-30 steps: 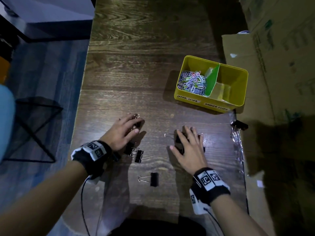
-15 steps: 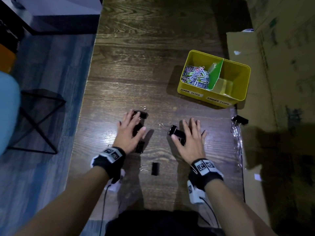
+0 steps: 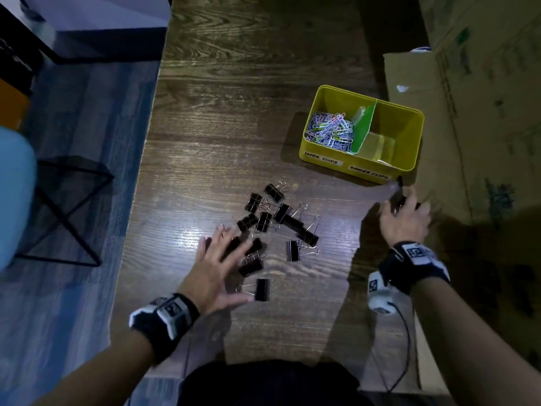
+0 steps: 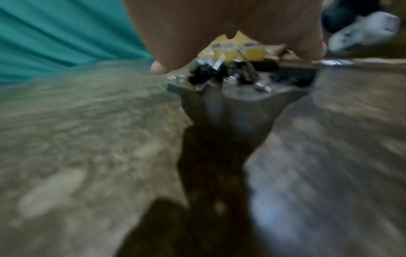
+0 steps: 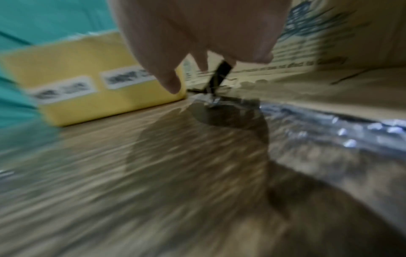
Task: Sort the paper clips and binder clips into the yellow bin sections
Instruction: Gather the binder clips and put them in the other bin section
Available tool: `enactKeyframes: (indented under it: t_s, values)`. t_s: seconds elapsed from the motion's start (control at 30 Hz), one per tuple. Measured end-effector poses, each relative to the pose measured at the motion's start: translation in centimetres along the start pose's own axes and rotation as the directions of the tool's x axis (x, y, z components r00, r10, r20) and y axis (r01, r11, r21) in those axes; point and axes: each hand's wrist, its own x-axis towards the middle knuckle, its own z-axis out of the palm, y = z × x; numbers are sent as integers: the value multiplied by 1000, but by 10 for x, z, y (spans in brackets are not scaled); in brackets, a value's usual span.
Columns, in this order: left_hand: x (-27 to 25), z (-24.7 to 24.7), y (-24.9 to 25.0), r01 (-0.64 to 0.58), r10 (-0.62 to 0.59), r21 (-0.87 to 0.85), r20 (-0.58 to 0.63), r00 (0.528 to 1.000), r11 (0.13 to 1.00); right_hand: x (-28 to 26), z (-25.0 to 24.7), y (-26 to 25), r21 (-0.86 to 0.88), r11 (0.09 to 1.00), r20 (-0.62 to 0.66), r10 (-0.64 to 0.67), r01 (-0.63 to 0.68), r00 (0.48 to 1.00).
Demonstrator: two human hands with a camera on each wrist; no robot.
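A yellow bin (image 3: 322, 159) stands at the back right of the wooden table. Its left section holds a heap of coloured paper clips (image 3: 329, 130), and a green divider (image 3: 364, 127) splits off the right section (image 3: 393, 127), where no clips show. Several black binder clips (image 3: 272, 221) lie bunched in the middle. My left hand (image 3: 231, 244) hovers open with spread fingers over the pile's near-left edge. My right hand (image 3: 401, 206) is at the bin's front right corner and pinches a single binder clip (image 5: 222, 73), whose wire handles touch the table.
A big cardboard box (image 3: 468, 127) lines the table's right side, with crinkled clear plastic (image 5: 329, 125) along its foot. The table's left edge drops to a blue floor with a black wire stand (image 3: 67, 212). One more binder clip (image 3: 261, 289) lies near my left thumb.
Both hands lay flat on the clips, sliding them together. Now my right hand has swung right to the lone clip by the box, and my left hand has drawn back from the gathered pile.
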Motion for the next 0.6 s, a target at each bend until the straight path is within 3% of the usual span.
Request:
enactKeyframes:
  t_s: [0.07, 0.13, 0.23, 0.4, 0.5, 0.53, 0.6]
  values:
    - [-9, 18, 9, -53, 34, 165, 119, 992, 985, 1, 4, -1, 8, 1000, 29, -9, 8, 1000]
    - [0, 27, 21, -4, -19, 210, 107, 994, 978, -17, 7, -11, -17, 993, -19, -113, 113, 993]
    - [27, 26, 40, 71, -82, 134, 79, 993, 988, -65, 22, -28, 25, 952, 35, -307, 306, 951]
    - [54, 17, 55, 83, -91, 73, 114, 989, 994, -126, 53, -42, 138, 885, 190, -465, 445, 865]
    - [50, 9, 48, 62, -58, -50, 84, 995, 997, -140, 53, -46, 204, 807, 278, -591, 554, 757]
    - [45, 6, 44, 63, -55, -136, 62, 997, 989, -142, 50, -47, 247, 802, 293, -596, 543, 747]
    - [35, 1, 36, 92, -100, -320, -7, 995, 943, -140, 37, -48, 335, 830, 285, -541, 446, 792]
